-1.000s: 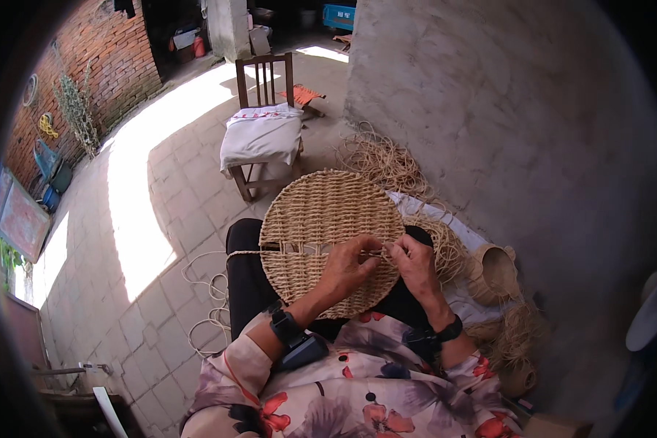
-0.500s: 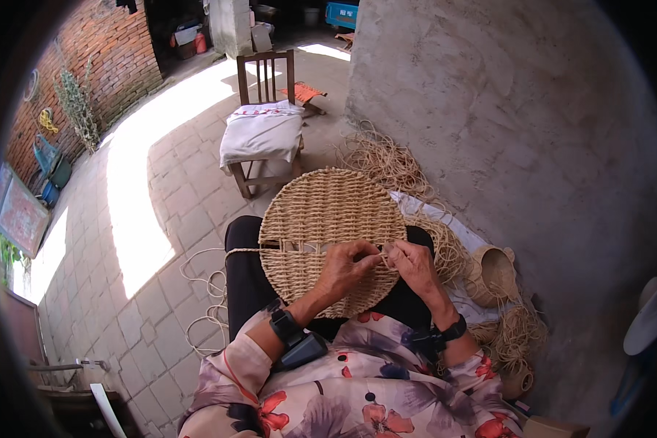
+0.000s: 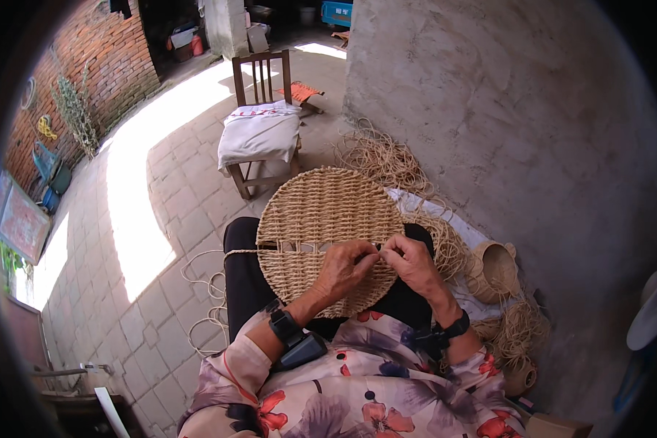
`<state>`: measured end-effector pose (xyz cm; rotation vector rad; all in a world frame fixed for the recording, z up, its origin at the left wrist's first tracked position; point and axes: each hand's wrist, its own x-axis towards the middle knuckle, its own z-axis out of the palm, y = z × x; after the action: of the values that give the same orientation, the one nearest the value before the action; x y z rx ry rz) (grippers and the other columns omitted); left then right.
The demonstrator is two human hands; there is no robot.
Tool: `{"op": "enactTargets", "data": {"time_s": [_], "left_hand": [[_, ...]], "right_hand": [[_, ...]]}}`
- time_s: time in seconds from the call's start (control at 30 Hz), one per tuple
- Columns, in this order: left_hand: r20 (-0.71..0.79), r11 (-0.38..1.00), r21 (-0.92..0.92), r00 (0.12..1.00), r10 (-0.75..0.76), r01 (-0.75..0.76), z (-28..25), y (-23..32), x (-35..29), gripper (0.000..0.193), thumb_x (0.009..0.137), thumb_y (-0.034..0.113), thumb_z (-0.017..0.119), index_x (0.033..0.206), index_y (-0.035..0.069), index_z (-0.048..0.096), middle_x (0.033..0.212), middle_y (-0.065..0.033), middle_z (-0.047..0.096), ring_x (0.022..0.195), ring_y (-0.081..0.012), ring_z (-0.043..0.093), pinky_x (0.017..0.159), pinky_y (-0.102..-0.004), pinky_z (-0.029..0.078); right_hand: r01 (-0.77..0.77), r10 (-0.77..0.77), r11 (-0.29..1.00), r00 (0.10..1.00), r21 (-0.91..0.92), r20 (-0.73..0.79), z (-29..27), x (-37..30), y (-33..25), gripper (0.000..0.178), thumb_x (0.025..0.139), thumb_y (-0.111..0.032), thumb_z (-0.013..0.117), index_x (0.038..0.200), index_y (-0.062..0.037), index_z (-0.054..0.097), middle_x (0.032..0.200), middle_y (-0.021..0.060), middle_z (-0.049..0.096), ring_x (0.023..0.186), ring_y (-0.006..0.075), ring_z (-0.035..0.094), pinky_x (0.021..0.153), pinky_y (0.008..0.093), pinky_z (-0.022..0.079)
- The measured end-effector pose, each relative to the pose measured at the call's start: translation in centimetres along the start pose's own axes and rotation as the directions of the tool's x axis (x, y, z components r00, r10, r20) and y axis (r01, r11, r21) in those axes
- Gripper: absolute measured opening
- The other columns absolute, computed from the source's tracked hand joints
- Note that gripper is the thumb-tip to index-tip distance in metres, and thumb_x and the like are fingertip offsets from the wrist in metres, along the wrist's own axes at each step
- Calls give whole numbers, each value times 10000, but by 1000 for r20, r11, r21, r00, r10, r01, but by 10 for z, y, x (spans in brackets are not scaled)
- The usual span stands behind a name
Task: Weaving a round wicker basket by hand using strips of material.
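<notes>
A round woven disc (image 3: 328, 204) of tan straw cord lies across my lap, with a narrow open gap running across it below the middle. My left hand (image 3: 345, 264) rests over the lower part of the disc, thumb and fingers drawn together at the gap; what they hold is hidden. At the gap's right end, my right hand (image 3: 410, 263) is closed in a pinch, apparently on the cord, its fingertips almost touching the left ones. A length of cord (image 3: 239, 252) leaves the disc's left edge and falls in loose loops toward the floor.
Ahead stands a wooden chair (image 3: 259, 142) with a white cloth on its seat, an orange folding stool (image 3: 299, 92) behind it. On my right, by the grey wall (image 3: 504, 109), are heaps of cord (image 3: 387, 157) and a woven basket (image 3: 493, 269) on white sheeting.
My right hand has shifted slightly up and left at the gap, its fingers curling more tightly. My left hand stays nearly in place. The view has shifted a little.
</notes>
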<state>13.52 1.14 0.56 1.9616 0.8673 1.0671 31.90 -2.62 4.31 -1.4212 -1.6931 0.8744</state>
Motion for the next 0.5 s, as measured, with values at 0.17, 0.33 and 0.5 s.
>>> {"op": "enactTargets", "data": {"time_s": [0.17, 0.33, 0.5], "left_hand": [[15, 999, 42, 1000, -24, 23, -2, 2, 1, 154, 842, 125, 680, 909, -11, 709, 791, -136, 689, 695, -240, 666, 658, -336, 529], [-40, 988, -105, 992, -116, 111, 4, -5, -1, 166, 849, 132, 665, 897, -23, 698, 763, -88, 687, 666, -167, 662, 638, -302, 538], [138, 650, -581, 846, -515, 490, -5, 3, 6, 164, 907, 157, 642, 892, -2, 682, 720, -19, 643, 600, -89, 621, 537, -243, 515]], "right_hand": [[52, -51, 997, 998, -51, 30, -3, 2, -3, 155, 902, -125, 630, 881, 26, 604, 717, 110, 613, 649, 140, 582, 605, 321, 469], [117, -116, 982, 993, -147, 16, 1, 4, -4, 186, 928, -158, 625, 884, 21, 602, 746, 102, 645, 657, 157, 611, 615, 318, 481], [-4, 25, 913, 999, 408, -45, -5, -4, 12, 220, 958, -217, 635, 978, -6, 576, 856, 90, 691, 699, 155, 646, 644, 303, 506]]}}
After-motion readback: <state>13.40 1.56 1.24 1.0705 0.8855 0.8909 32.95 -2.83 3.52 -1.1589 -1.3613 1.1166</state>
